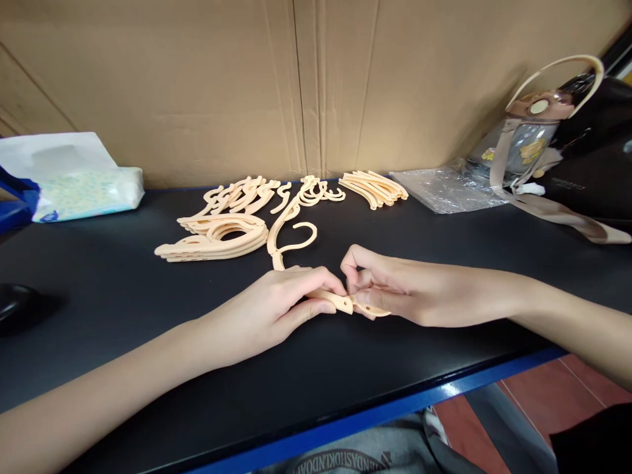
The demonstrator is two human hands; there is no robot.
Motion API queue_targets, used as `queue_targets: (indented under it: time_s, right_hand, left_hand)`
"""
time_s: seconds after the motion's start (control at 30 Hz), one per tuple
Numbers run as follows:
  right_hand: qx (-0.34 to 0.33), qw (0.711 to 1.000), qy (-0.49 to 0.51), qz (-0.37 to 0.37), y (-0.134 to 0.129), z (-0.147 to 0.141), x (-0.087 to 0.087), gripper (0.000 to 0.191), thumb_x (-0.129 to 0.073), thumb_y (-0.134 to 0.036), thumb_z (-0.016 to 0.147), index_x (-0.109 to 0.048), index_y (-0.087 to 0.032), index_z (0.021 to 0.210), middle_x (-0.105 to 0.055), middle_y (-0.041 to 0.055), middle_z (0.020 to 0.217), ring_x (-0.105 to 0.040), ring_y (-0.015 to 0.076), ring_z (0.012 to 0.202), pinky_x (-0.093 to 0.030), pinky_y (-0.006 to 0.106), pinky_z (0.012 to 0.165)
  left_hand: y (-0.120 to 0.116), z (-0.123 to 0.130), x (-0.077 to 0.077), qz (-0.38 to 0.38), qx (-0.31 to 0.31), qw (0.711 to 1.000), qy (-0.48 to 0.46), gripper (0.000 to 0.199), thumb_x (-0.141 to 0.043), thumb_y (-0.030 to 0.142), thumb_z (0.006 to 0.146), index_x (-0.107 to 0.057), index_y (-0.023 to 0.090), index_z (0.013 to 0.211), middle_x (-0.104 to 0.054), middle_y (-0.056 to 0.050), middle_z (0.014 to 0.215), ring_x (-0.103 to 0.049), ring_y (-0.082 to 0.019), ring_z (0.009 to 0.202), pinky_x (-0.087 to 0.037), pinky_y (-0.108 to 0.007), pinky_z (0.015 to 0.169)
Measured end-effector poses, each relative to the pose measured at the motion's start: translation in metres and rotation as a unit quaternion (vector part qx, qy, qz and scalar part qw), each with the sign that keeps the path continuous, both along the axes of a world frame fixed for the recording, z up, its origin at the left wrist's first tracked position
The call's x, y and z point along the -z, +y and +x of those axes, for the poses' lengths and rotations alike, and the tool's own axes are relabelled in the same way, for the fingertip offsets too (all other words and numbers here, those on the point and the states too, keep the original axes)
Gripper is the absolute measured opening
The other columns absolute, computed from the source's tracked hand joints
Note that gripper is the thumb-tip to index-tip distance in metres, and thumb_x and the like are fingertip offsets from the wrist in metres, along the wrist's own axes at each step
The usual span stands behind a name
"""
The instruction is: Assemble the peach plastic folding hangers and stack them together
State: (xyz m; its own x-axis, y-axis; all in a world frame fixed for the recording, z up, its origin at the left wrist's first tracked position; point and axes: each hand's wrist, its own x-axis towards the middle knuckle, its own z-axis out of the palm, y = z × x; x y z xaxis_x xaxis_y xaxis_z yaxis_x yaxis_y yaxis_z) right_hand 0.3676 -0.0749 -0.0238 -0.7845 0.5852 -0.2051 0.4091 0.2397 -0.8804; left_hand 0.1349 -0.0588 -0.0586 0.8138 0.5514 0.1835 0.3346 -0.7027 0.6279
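Observation:
My left hand (279, 299) pinches a beige plastic hanger arm (340, 301) between thumb and fingers; a small hole shows near its end. Against that end, my right hand (419, 289) grips a small curved beige piece (379, 310), also with a hole. The two pieces meet between my hands, but my fingers hide part of the joint. Just beyond my left hand lies a beige hanger with a hook (309, 230); its lower part runs behind my fingers, and I cannot tell whether it joins the held arm.
A stack of folded hangers (222, 247) lies left of centre. Behind it are loose hanger pieces (241, 194), small hooks (320, 191) and a pile of arms (374, 189). A tissue pack (89, 191), mouse (17, 306), plastic bag (439, 187) and strapped bottle (526, 141) stand around.

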Motion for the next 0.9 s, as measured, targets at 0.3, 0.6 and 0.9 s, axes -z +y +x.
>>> queue_targets:
  time_s: [0.3, 0.6, 0.9]
  right_hand:
    - [0.014, 0.999, -0.017, 0.024, -0.001, 0.0, 0.001, 0.008, -0.037, -0.02, 0.099, -0.032, -0.023, 0.093, -0.048, -0.0031, 0.077, -0.041, 0.011, 0.068, -0.033, 0.022, 0.057]
    - [0.018, 0.996, 0.032, -0.082, 0.009, 0.001, 0.002, 0.016, -0.043, -0.03, 0.099, -0.033, -0.021, 0.092, -0.043, -0.0043, 0.074, -0.039, 0.0095, 0.066, -0.032, 0.024, 0.059]
    - [-0.002, 0.989, 0.04, -0.145, 0.013, 0.002, 0.007, 0.027, -0.048, -0.043, 0.097, -0.035, -0.02, 0.092, -0.043, -0.0049, 0.073, -0.038, 0.0087, 0.063, -0.033, 0.024, 0.057]
  left_hand:
    - [-0.003, 0.003, 0.001, 0.004, -0.017, 1.0, 0.011, 0.011, -0.048, 0.026, 0.098, -0.058, 0.021, 0.099, -0.069, 0.002, 0.089, -0.066, -0.011, 0.08, -0.047, -0.02, 0.074]
    - [0.0, 0.002, 0.003, 0.039, -0.014, 0.999, 0.007, 0.023, -0.046, 0.024, 0.099, -0.056, 0.024, 0.119, -0.07, 0.0, 0.1, -0.067, -0.013, 0.089, -0.047, -0.021, 0.079]
    - [-0.001, 0.002, 0.002, 0.038, 0.003, 0.999, 0.001, 0.02, -0.046, 0.023, 0.098, -0.059, 0.022, 0.113, -0.069, 0.0, 0.099, -0.064, -0.011, 0.086, -0.045, -0.02, 0.077]
